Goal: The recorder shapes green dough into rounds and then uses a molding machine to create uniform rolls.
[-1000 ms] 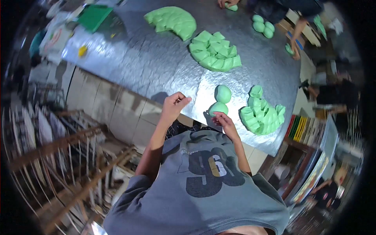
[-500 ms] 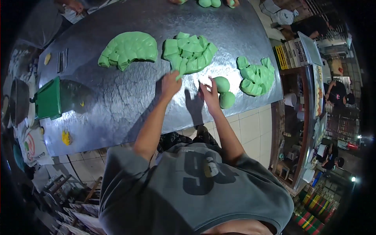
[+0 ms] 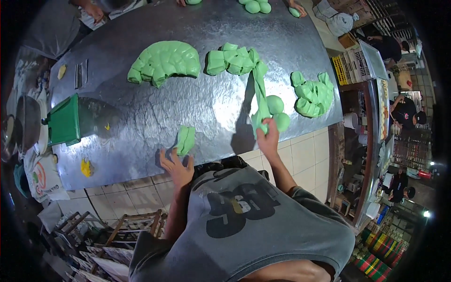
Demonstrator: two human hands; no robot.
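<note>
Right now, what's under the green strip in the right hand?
Metal tabletop shows left of the strip, two green balls right of it; whatever the strip itself covers can't be seen.

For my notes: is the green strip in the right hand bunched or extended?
Extended: the strip runs from the right hand up to the middle pile.

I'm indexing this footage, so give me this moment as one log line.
left hand: fingers spread, at short green piece | right hand: grips long green strip | beside strip: two green balls
</note>
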